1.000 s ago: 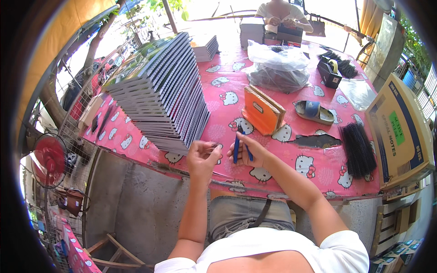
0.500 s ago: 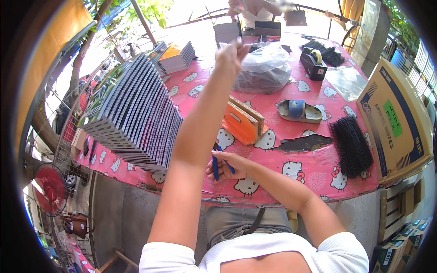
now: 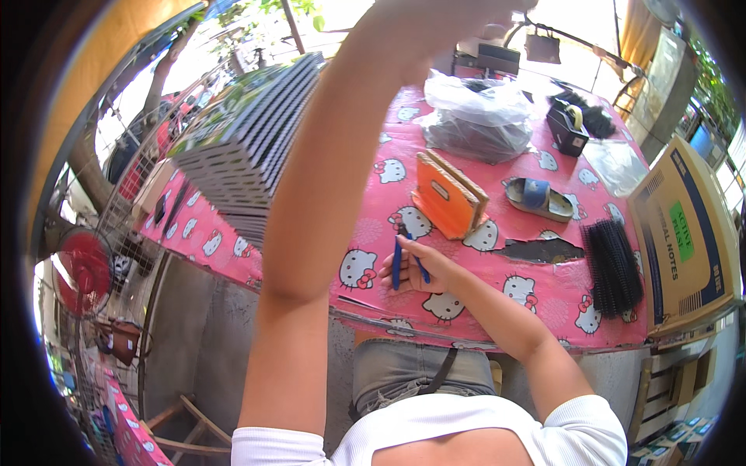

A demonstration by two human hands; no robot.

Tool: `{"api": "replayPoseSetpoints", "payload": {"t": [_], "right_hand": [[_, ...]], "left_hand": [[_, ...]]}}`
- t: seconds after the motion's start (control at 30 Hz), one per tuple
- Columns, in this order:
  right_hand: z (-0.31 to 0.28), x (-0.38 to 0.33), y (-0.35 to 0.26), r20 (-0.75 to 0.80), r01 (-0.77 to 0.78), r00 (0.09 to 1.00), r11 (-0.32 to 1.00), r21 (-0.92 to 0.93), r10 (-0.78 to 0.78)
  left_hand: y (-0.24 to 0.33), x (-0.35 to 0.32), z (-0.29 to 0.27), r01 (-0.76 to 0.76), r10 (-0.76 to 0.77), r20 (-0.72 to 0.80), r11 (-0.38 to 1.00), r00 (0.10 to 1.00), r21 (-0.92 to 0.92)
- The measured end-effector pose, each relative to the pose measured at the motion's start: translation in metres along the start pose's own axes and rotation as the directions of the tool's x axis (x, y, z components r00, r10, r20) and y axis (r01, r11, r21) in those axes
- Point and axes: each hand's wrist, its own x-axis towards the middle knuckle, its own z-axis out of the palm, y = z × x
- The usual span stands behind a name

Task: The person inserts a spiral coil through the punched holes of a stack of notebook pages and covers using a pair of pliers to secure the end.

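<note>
My left arm stretches up and forward across the table. My left hand (image 3: pixel 454 23) is at the top edge, partly cut off and smeared by motion, so its fingers and anything in them are unclear. My right hand (image 3: pixel 423 268) rests palm up near the front of the table, closed around blue-handled pliers (image 3: pixel 397 264) with their dark jaws pointing away. A tall stack of spiral notebooks (image 3: pixel 241 147) stands at the left, partly hidden by my left arm. Just beyond my right hand stands an orange-faced wooden piece (image 3: pixel 447 202).
A blue-strapped slipper (image 3: pixel 538 197), black spiral coils (image 3: pixel 612 268) and a cardboard box (image 3: pixel 684 233) are on the right. Farther back are a plastic bag (image 3: pixel 478 124) and a tape dispenser (image 3: pixel 567 128). The pink table cover (image 3: pixel 365 233) has a torn patch. A red fan (image 3: pixel 84 272) stands left.
My left hand has moved up and away to the frame's top edge. The view has shifted, so the tabletop things appear farther right. My right hand keeps hold of the pliers.
</note>
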Motion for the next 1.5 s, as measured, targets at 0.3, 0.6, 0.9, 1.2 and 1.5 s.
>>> {"api": "replayPoseSetpoints", "payload": {"t": [0.3,0.6,0.9,1.2,1.5], "right_hand": [[0.07,-0.013,-0.027,-0.044,0.266,0.932,0.764,-0.588,-0.359],[0.196,-0.002,-0.102,0.519,0.369,0.171,-0.434,-0.822,-0.838],[0.209,0.015,-0.11,0.652,0.236,0.089,-0.62,-0.748,-0.753],[0.2,0.009,-0.13,0.255,0.535,0.801,0.458,-0.71,-0.541],[0.196,0.009,-0.117,0.655,0.254,0.123,-0.614,-0.747,-0.746]], "left_hand": [[-0.011,-0.023,-0.182,-0.259,0.259,0.158,0.427,0.953,0.866],[-0.05,-0.063,-0.168,0.146,-0.202,-0.027,0.603,0.979,0.784],[-0.059,-0.06,-0.179,0.245,-0.277,-0.12,0.474,0.953,0.846],[-0.054,-0.064,-0.173,0.097,-0.151,-0.014,0.559,0.989,0.824],[-0.037,-0.061,-0.163,0.243,-0.426,-0.028,0.46,0.904,0.854]]}}
